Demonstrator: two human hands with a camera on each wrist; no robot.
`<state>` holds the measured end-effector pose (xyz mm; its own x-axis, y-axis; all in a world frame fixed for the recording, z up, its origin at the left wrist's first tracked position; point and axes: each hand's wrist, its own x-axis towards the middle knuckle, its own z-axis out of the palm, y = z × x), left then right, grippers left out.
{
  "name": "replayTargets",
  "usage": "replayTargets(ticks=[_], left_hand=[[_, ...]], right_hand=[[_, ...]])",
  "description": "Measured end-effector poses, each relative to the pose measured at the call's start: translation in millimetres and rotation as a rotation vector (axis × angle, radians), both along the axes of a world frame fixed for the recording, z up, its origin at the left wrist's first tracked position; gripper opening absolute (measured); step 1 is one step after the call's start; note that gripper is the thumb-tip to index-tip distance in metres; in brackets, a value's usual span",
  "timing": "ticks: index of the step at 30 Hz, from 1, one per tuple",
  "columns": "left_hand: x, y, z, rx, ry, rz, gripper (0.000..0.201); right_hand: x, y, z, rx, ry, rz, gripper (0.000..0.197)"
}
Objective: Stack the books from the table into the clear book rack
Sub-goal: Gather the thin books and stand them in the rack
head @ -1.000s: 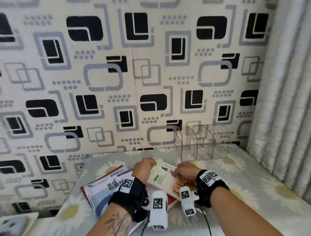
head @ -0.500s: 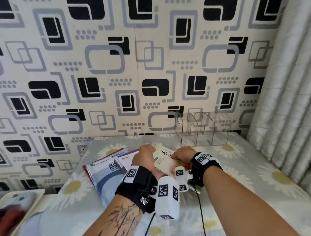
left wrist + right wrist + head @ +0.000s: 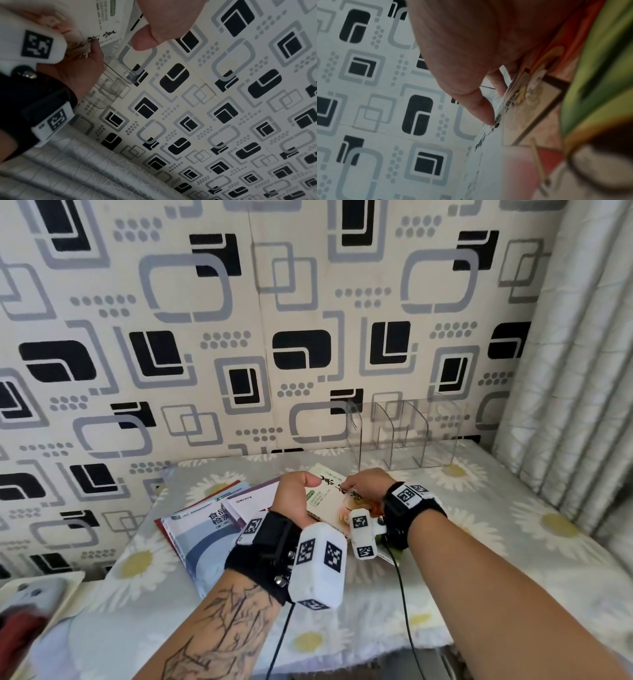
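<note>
Head view, left hand (image 3: pixel 294 498) and right hand (image 3: pixel 364 484) fingers curled, pinching the top book (image 3: pixel 330 499) by its edges

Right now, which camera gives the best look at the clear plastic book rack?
The head view: the clear plastic book rack stands whole and upright against the patterned wall, dividers visible. The left wrist view catches it tilted, faint and partly behind the right hand. The right wrist view hardly shows it.

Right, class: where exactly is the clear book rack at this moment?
In the head view the clear book rack stands empty at the back right of the table, against the patterned wall, just behind both hands and the book they hold.
</note>
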<state>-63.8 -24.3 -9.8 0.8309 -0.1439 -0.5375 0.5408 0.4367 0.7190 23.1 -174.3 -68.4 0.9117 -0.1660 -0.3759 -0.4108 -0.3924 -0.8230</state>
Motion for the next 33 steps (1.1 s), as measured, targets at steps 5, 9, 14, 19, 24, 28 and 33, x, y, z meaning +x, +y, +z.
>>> replayTargets(ticks=[5,9,14,19,24,28,33], left_hand=[[8,-6,-3,0.104,-0.046,-0.016,0.014],[22,-26,-22,0.182,-0.195,0.065,0.072],[21,-56,-9,0.290,-0.498,0.041,0.059],[24,-77,-4,0.362,-0.593,0.020,0.062],[17,-79,2,0.276,-0.592,-0.063,0.059],[13,-70,-3,0.233,-0.614,-0.181,0.063],[8,-65,0,0.275,-0.703,-0.365,0.056]], right_hand=[[-6,-10,2,0.136,-0.131,-0.049,0.015],[-18,-25,3,0.325,-0.278,-0.165,0.035],[-45,-39,2,0.406,-0.530,-0.323,0.028],[-79,-44,0,0.218,-0.643,-0.417,0.019],[-102,-34,13,0.457,-0.502,-0.282,0.042],[-112,-25,8,0.191,-0.510,-0.091,0.092],[-116,-6,-5,-0.365,-0.619,-0.090,0.101]])
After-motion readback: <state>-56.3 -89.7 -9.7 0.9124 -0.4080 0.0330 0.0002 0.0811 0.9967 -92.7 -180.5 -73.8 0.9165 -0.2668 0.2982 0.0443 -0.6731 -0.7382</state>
